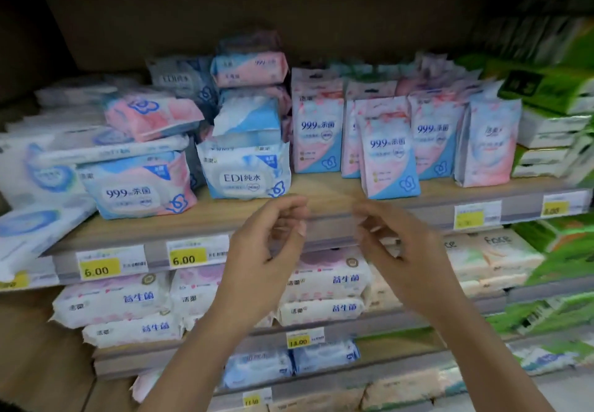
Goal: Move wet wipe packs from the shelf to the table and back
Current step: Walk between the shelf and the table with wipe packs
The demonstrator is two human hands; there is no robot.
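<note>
Hands empty: left hand [266, 250] and right hand [401, 244] loosely curled, apart.
I count five upright wet wipe packs [389, 151] on the shelf [321, 186] just beyond them.

Yellow price tag [99, 270] reading 6.00, green tissue packs [559, 90] stacked far right

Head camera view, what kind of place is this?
Most likely a shop aisle: wet wipe packs stacked in rows on tiered wooden shelves, with yellow price tags, two reading 6.00, clipped along the shelf edges.
</note>
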